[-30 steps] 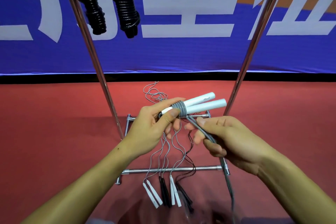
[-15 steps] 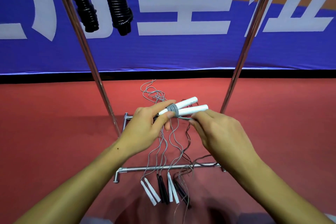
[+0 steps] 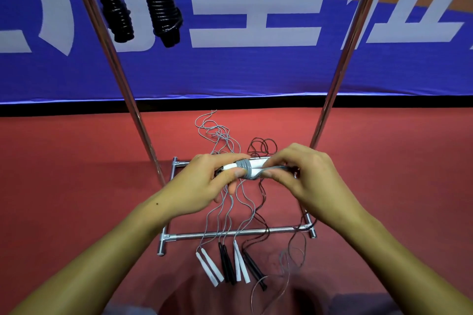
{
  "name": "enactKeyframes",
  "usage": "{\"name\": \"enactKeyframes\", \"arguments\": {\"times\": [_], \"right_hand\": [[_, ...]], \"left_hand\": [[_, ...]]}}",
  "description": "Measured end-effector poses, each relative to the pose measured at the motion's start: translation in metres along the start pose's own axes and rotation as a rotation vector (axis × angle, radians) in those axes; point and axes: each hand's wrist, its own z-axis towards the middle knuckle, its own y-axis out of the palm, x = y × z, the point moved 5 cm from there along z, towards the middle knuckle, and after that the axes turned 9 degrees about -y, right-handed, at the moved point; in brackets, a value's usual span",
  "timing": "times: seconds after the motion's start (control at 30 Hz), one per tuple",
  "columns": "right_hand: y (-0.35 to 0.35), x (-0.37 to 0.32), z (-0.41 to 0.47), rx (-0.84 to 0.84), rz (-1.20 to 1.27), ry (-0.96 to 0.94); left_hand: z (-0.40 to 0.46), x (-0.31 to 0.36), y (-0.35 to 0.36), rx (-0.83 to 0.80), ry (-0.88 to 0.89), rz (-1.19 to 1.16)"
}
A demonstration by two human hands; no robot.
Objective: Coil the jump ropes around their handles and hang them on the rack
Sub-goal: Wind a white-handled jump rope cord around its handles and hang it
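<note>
The left hand [image 3: 204, 181] curls its thumb and fingers round the near end of a pair of slim white plastic jump-rope handles [image 3: 256, 164], held side by side and roughly level above the rack's foot. Right beside that grip, toward the right, several tight turns of thin grey cord [image 3: 244, 169] bind the two handles together. The right hand [image 3: 302, 174] closes over the far end of the handles, its thumb and forefinger pinching the grey cord where it leaves the turns and runs along the handles' underside. Directly below the grip, the chrome tube base of the rack [image 3: 230, 233] lies on the red floor [image 3: 76, 186], with loose grey and dark cords crossing it. Nearer the person than the grip, two pairs of white handles [image 3: 212, 270] and two pairs of black handles [image 3: 226, 266] lie in a row on the floor. Above and left of the grip, two black coiled jump ropes [image 3: 161, 0] hang beside the rack's slanted chrome upright [image 3: 122, 84]. Beyond the grip is a blue banner [image 3: 256, 71] with large white characters.
</note>
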Motion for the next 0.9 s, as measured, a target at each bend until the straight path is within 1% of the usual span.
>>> {"name": "enactKeyframes", "arguments": {"times": [0.13,0.2,0.3,0.4,0.57,0.67,0.73,0.9], "right_hand": [[-0.003,0.003,0.000,0.006,0.115,0.109],[-0.003,0.004,0.000,-0.020,0.205,0.163],[0.005,0.003,-0.002,-0.144,0.389,0.208],[0.013,-0.001,-0.003,-0.251,0.540,0.213],[0.009,0.000,-0.006,-0.337,0.740,0.288],[0.011,0.003,-0.008,-0.321,0.845,0.365],[0.013,0.006,-0.009,-0.318,0.875,0.406],[0.020,0.002,-0.011,-0.422,0.934,0.369]], "left_hand": [[-0.002,0.004,-0.001,-0.074,0.012,0.025],[-0.005,0.005,0.000,-0.149,0.012,0.041],[-0.012,0.008,0.002,-0.337,-0.003,0.010],[-0.018,0.012,0.003,-0.451,-0.002,-0.043],[-0.025,0.019,0.002,-0.512,-0.002,-0.211],[-0.027,0.024,0.001,-0.510,0.001,-0.311],[-0.028,0.027,0.000,-0.508,0.019,-0.335],[-0.032,0.033,0.001,-0.554,0.053,-0.438]]}}
